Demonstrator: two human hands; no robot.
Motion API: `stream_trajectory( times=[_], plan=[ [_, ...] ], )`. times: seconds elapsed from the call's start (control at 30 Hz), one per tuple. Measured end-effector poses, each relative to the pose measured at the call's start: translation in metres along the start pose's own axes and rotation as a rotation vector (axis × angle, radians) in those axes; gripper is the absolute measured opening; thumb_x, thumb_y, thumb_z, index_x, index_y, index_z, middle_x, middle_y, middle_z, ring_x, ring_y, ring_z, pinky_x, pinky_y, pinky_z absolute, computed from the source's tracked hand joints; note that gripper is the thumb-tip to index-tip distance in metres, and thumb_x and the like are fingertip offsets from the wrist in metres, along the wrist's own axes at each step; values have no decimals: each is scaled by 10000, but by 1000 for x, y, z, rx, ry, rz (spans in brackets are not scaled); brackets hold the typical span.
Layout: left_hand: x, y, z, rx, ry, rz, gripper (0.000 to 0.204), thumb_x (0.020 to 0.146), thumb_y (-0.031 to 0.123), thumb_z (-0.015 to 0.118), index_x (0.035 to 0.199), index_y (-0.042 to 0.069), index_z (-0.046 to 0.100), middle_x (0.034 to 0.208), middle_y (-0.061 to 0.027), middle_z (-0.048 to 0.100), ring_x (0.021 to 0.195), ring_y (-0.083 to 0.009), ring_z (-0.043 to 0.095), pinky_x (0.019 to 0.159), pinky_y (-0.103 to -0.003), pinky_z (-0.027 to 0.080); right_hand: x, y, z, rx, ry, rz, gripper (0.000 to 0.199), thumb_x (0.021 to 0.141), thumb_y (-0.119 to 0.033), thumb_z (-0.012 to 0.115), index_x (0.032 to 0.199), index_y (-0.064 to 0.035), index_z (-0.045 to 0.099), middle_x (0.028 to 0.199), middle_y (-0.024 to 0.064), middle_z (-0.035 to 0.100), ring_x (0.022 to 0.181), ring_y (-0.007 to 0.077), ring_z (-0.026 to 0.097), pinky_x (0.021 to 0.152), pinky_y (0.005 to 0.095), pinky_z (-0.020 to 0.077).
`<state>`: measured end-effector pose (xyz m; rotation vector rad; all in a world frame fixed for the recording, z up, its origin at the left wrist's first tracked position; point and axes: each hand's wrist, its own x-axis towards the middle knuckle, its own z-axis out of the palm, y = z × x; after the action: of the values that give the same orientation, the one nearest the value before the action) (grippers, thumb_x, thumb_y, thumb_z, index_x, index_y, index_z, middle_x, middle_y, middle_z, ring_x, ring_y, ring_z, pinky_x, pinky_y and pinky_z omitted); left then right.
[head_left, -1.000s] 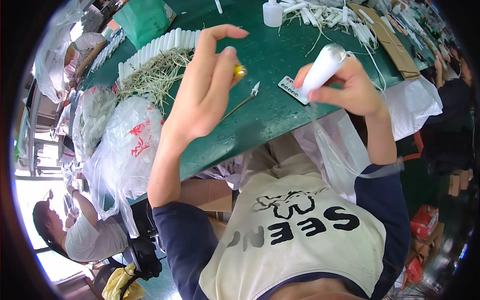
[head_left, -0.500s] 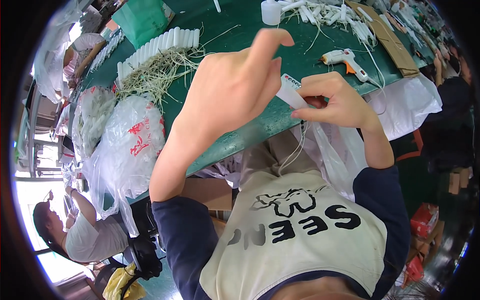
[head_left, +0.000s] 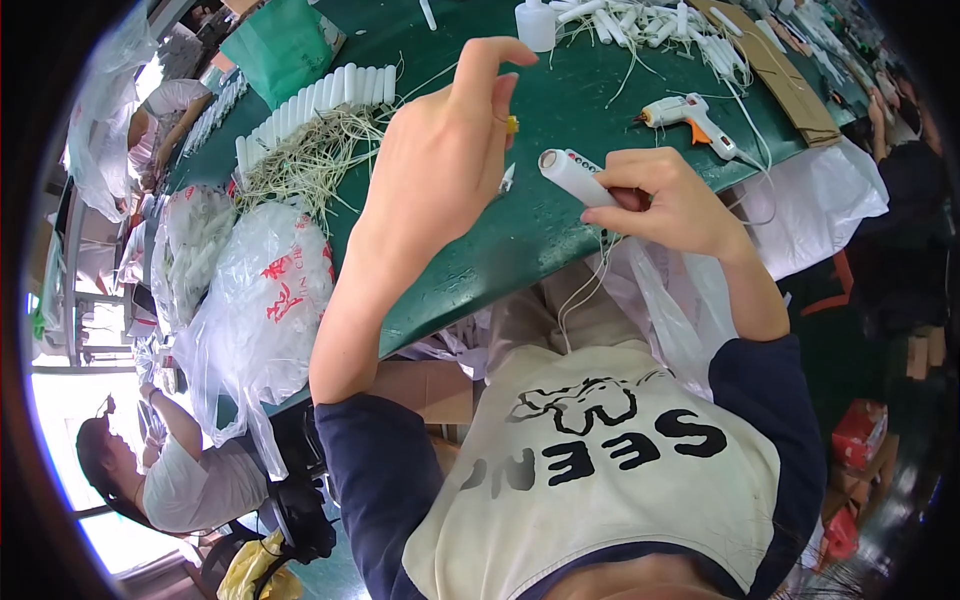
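Note:
My right hand (head_left: pixel 672 203) grips a white plastic tube (head_left: pixel 574 180) by its lower end, thumb below and fingers over it. Its open end faces up and left, toward my other hand. Along the tube's side runs a row of small dark dots, with a red spot. Thin pale cords (head_left: pixel 600 285) hang from the lower end toward my lap. My left hand (head_left: pixel 440 170) is raised over the table, index finger bent and the others curled in. Beside its fingers shows a small yellow piece (head_left: pixel 512 125), with a whitish pointed tip (head_left: pixel 507 180) below; the rest is hidden.
On the green table (head_left: pixel 480 255) lie a white and orange glue gun (head_left: pixel 692 122), a row of white tubes with cords (head_left: pixel 325 95), a heap of white tubes (head_left: pixel 625 22) and a white bottle (head_left: pixel 536 25). Plastic bags (head_left: pixel 265 290) sit left; a cardboard strip (head_left: pixel 780 75) lies right.
My left hand has moved up and left, away from the tube. The tube's open end and the small yellow piece now show. My right hand stays nearly in place, still holding the tube.

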<state>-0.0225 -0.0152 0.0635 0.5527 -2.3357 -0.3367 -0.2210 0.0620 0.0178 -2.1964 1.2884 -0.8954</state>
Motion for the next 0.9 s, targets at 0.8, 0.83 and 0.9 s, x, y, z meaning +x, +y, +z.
stream_trajectory(
  times=[0.8,0.83,0.9],
  plan=[
    [-5,-1,28,-134,-266,-9,286,819,139,530,1076,50,441,775,-103,567,553,-226,522,504,-323,394,-4,16,19,-131,-32,75,242,699,-248,648,747,-13,620,573,80,484,537,227,504,515,346,380],
    [-7,-2,27,-157,-278,-54,311,812,125,543,1097,51,442,789,-79,563,480,-155,478,477,-290,357,-5,18,22,-135,-31,72,242,699,-248,648,747,-13,620,573,80,484,537,227,504,515,346,380],
    [-12,-18,34,-176,-178,-44,326,805,167,564,1088,54,446,804,-78,568,499,-140,483,476,-278,353,-6,23,24,-101,14,61,220,709,-200,654,706,4,572,571,67,440,513,196,454,495,317,355]
  ],
)
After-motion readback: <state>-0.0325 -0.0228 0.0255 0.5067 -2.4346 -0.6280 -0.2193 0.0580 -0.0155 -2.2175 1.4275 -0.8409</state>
